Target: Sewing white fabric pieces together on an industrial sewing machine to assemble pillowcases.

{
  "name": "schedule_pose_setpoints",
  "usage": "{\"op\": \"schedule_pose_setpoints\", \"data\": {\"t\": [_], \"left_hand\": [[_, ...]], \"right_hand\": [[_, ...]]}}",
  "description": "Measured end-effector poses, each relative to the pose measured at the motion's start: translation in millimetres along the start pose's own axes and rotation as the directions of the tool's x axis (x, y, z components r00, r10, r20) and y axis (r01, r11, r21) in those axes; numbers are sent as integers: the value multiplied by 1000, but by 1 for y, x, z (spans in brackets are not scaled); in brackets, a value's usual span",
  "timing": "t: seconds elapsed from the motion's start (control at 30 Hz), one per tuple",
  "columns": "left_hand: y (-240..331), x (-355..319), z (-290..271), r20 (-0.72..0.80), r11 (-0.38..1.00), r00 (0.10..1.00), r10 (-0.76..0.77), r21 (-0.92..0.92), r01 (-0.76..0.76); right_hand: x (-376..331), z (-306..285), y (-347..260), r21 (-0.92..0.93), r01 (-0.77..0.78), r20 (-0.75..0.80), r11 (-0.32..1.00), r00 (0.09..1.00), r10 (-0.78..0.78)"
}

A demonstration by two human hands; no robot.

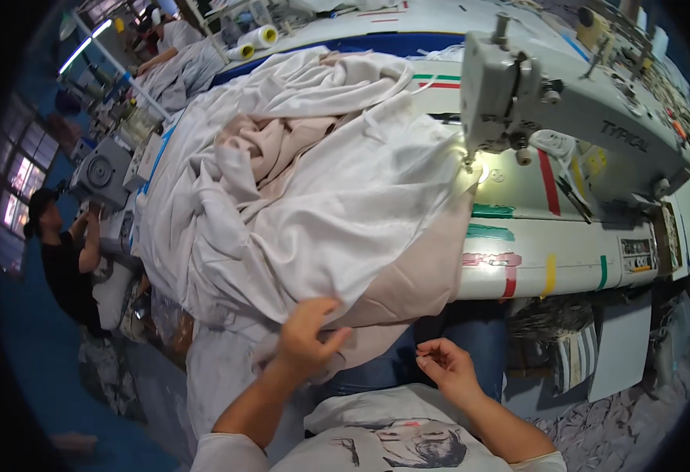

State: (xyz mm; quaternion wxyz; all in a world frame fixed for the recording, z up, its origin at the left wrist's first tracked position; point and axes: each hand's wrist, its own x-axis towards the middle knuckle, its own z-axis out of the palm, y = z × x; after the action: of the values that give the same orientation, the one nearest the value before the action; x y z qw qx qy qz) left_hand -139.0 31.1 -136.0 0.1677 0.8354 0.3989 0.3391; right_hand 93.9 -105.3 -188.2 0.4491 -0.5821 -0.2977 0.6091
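A large heap of white fabric (pixel 305 228) with a pale pink-beige layer (pixel 408 291) spreads over the sewing table and hangs down toward my lap. Its right corner lies under the needle area of a white sewing machine (pixel 573 110), where a small lamp glows. My left hand (pixel 309 340) is at the fabric's near edge, thumb and fingers apart, not gripping it. Over my lap, to the right of the cloth, is my right hand (pixel 451 370). Its fingers are curled in close to the thumb; whether something small is between them is hidden.
Dark snips (pixel 574 200) lie beside the machine on the tabletop (pixel 541 248), which carries coloured tape strips. Thread cones (pixel 258 37) stand at the back left. A co-worker in black (pixel 66 259) works at another machine on the left. Fabric scraps (pixel 596 433) litter the lower right.
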Motion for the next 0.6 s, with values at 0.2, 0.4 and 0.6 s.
{"op": "schedule_pose_setpoints", "data": {"t": [0.2,0.4,0.6], "left_hand": [[-38,-49,41,-36,904,910,-413,-140,405],[10,-56,-31,67,984,993,-96,-143,105],[78,-62,-15,487,983,869,87,-185,4]], "right_hand": [[-10,10,18,-3,-93,147,996,985,92],[-33,3,19,-13,-106,171,994,979,107],[-34,24,-11,311,-163,145,936,982,122]]}}
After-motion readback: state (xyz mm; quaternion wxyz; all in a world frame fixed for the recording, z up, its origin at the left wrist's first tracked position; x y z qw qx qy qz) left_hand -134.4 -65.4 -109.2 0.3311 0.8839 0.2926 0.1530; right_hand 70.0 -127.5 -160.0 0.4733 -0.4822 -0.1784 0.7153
